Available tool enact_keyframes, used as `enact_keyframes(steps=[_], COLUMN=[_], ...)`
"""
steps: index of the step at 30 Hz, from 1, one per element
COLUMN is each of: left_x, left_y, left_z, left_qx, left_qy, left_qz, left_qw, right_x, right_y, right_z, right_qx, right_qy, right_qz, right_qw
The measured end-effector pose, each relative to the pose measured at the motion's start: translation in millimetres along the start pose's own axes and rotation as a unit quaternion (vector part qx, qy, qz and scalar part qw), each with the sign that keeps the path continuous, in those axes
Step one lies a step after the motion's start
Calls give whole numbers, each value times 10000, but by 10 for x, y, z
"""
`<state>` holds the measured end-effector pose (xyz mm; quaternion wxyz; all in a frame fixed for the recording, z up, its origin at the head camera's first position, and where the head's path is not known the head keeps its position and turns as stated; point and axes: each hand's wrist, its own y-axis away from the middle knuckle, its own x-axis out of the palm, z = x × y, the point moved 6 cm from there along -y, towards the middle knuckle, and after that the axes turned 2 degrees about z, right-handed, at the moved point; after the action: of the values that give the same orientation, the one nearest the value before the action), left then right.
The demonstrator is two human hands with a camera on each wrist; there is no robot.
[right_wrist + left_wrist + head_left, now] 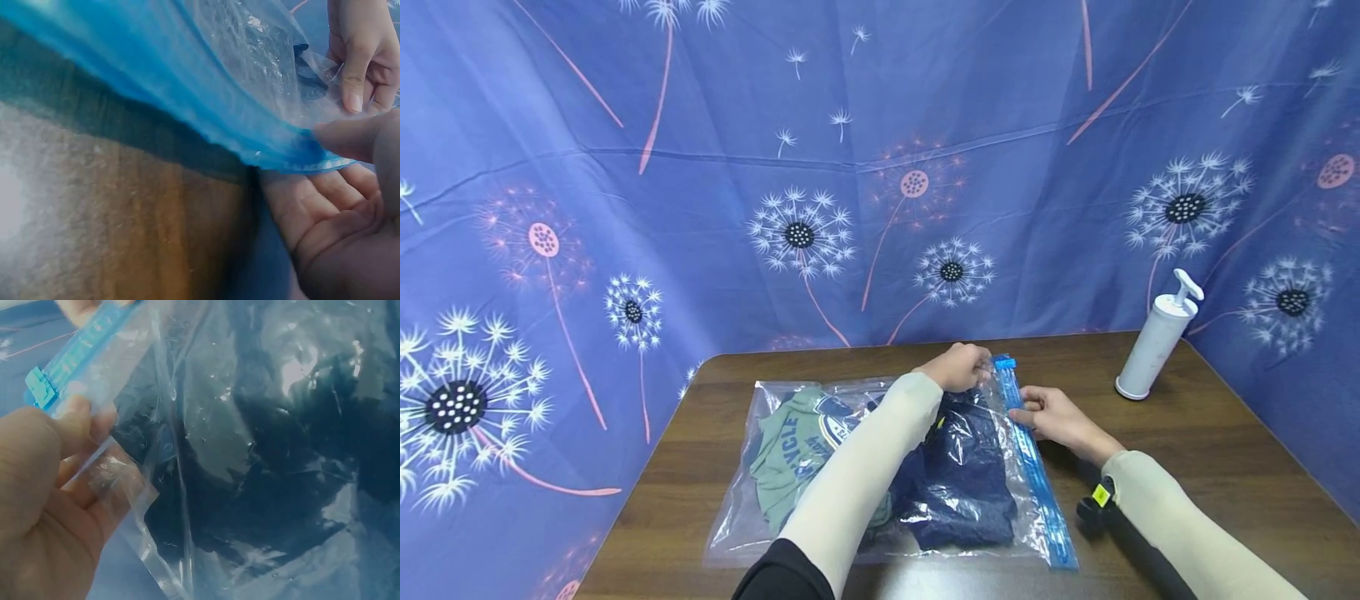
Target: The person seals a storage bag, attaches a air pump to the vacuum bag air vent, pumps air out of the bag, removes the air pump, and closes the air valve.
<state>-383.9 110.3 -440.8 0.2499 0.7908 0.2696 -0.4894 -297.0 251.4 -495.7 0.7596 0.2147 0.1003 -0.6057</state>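
Observation:
A clear zip storage bag (737, 529) lies flat, its blue zip strip (1037, 487) along the right side. Inside are a green printed shirt (797, 454) and dark navy folded clothing (958, 492). At the far right corner my left hand (957, 367) pinches the clear film just beside the zip; the left wrist view shows the blue slider (42, 387) close to its thumb. My right hand (1062, 421) holds the zip strip below that corner, thumb on top and fingers beneath, as seen in the right wrist view. My left forearm hides part of the shirt.
A white hand pump (1157, 343) with a T-shaped handle stands at the back right of the wooden table (1217, 450). Behind the table hangs a blue dandelion-print cloth (1037, 183). A small black device with a yellow tag (1101, 496) is at my right wrist.

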Motion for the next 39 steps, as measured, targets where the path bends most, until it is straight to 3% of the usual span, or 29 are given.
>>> enact_keyframes(steps=[6,12,18,24,31,39], left_x=[-47,-65,-104,-205,-171,-92], left_y=[41,46,39,41,53,34], left_z=[-37,-68,-74,-116,-132,-151], left_qx=[282,526,686,725,574,799], left_qy=[-177,-288,-205,4,-45,-81], left_qz=[-396,-424,-672,-941,-592,-635], left_qw=[9987,9973,9952,9929,9966,9947], right_x=[-124,-192,-248,-279,-277,-276], right_y=[-105,-165,-212,-277,-253,-197], right_z=[167,273,389,466,540,527], right_qx=[-403,-655,-1066,-1331,-1556,-1583], right_qy=[-17,-125,343,1011,1687,1882], right_qz=[-728,-1226,-1658,-1663,-1468,-1209], right_qw=[9965,9902,9798,9718,9622,9617])
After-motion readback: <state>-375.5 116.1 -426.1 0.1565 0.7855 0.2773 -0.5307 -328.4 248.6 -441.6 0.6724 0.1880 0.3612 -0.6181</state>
